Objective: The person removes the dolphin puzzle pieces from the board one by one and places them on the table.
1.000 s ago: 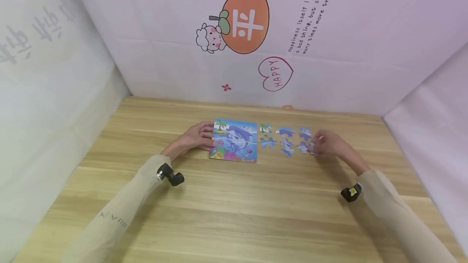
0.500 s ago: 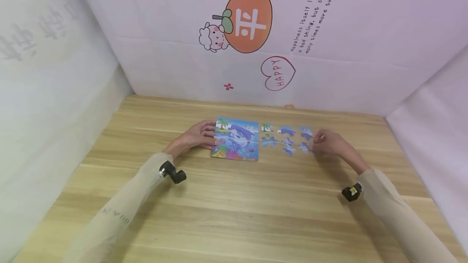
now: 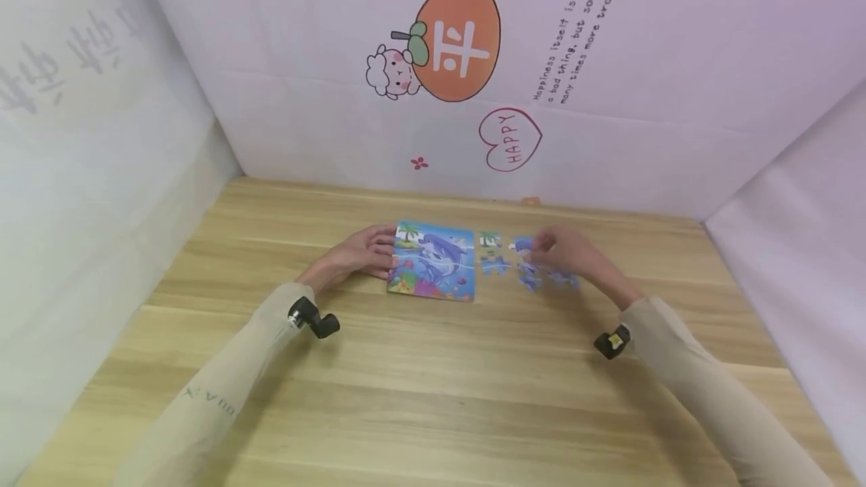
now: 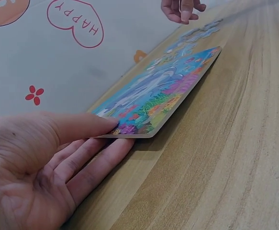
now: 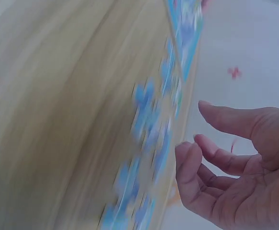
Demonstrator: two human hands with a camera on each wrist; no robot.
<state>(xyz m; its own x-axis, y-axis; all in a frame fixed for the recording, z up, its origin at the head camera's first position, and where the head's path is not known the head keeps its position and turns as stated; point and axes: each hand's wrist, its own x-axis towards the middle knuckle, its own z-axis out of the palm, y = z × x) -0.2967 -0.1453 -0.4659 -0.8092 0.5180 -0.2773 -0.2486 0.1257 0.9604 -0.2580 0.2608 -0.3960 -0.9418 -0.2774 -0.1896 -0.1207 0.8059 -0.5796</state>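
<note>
My left hand [image 3: 358, 252] pinches the left edge of a square dolphin picture board [image 3: 433, 261]. In the left wrist view, the thumb lies on top of the board's corner and the fingers are underneath; the near edge is tipped up off the table. To the right of the board lie several jigsaw puzzle pieces [image 3: 496, 264] in two rows, printed with a palm tree, dolphin parts and water. Above the pieces hovers my right hand [image 3: 571, 252], hiding some of them. In the right wrist view, its thumb and loosely bent fingers stand apart with nothing between them.
A wood-grain table [image 3: 433, 382] carries everything. Close behind the board and pieces rises a white printed backdrop [image 3: 304, 119]. Pale sheets hang at the left and right sides.
My right hand has left the piece at the right end of the rows and moved left over the middle pieces. The left hand keeps its grip on the board.
</note>
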